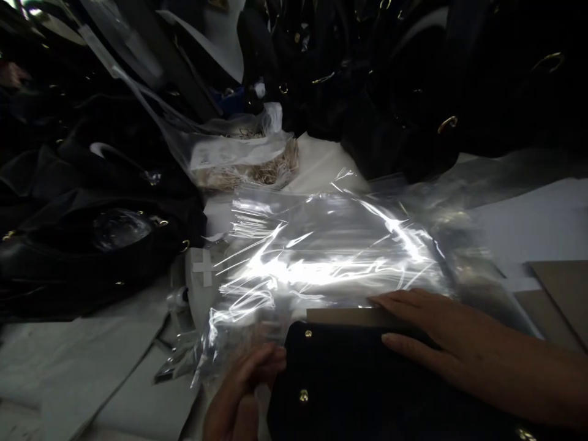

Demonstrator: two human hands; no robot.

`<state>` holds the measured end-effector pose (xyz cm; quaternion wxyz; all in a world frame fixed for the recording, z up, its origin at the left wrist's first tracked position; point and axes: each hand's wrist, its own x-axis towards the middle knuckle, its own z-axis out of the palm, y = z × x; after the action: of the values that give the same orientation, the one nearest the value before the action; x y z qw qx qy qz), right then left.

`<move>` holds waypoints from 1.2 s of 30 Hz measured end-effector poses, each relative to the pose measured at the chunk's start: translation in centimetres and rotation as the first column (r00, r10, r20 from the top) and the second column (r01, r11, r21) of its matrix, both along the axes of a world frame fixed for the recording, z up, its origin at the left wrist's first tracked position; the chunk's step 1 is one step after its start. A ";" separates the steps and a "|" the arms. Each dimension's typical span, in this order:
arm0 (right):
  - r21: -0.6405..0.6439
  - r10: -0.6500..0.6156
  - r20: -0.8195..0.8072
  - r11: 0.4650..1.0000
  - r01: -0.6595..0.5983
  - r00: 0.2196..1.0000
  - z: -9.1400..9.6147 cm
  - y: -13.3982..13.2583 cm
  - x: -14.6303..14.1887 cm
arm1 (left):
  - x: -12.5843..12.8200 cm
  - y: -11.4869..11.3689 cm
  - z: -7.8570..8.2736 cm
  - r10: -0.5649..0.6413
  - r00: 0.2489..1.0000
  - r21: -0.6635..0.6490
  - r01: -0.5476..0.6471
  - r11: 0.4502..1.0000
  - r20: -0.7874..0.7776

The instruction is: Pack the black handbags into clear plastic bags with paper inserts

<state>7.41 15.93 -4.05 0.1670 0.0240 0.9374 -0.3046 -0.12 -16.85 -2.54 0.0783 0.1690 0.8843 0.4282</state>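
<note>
A black bag [349, 380] with small gold studs lies at the bottom centre, its lower part cut off by the frame. At its left edge my left hand [248, 392] has curled fingers closed against the side, slightly blurred. My right hand [441, 337] lies flat across the bag's upper right, fingers stretched out and thumb apart. Its fingertips touch a strip of brown cardboard [340, 316] along the bag's far edge. Just beyond spreads a shiny clear plastic bag [331, 245], wrinkled and full of glare.
Black bags with gold rings [413, 92] crowd the back; another black bag [92, 245] sits at left. A clear bag of tan strings [257, 162] lies behind the plastic. White paper [92, 367] covers the lower left, and cardboard [560, 294] lies at right.
</note>
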 end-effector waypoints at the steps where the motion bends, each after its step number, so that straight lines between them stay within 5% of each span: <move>1: -0.002 -0.011 0.078 1.000 0.011 0.997 0.4 -0.2 -0.5 | -0.9 0.3 -0.1 -0.001 1.000 -0.001 0.001 1.000 0.011; 4: -0.052 -0.003 0.155 0.999 0.012 0.988 1.3 -1.0 -1.7 | -3.5 0.8 -1.2 -0.132 0.991 -0.085 0.132 0.988 0.002; 9: -0.223 0.023 0.174 0.975 0.017 0.984 2.2 -1.7 -2.3 | -5.5 0.9 -3.2 -0.426 0.903 -0.191 0.408 0.893 -0.063; 13: -0.279 0.038 0.324 0.959 0.057 0.945 3.3 -1.8 -1.5 | -6.5 2.1 -3.3 -0.595 0.801 -0.383 0.530 0.757 -0.066; 16: -0.297 0.057 0.276 0.955 0.029 0.960 4.3 -2.2 -1.0 | -7.7 3.6 -3.7 -0.709 0.702 -0.413 0.626 0.661 -0.069; 18: -0.338 0.095 0.220 0.941 -0.015 0.971 5.1 -2.6 -0.9 | -8.4 4.8 -4.4 -0.716 0.692 -0.372 0.643 0.670 -0.095; 24: -0.375 0.146 0.114 0.923 -0.093 0.983 6.6 -3.8 -0.6 | -10.0 9.2 -5.0 -0.485 0.860 -0.269 0.436 0.859 -0.156; 31: -0.406 0.133 0.090 0.910 -0.086 0.987 6.9 -3.8 0.7 | -12.5 11.1 -3.9 -0.354 0.901 -0.321 0.268 0.908 -0.249; 36: -0.415 0.127 0.085 0.906 -0.081 0.988 7.2 -3.8 0.6 | -13.6 11.1 -3.2 -0.443 0.879 -0.313 0.376 0.872 -0.178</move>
<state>8.03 12.12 3.20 0.2357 -0.0447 0.8418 -0.4836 -13.71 -5.76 -5.70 0.0807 0.3931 0.8803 0.2532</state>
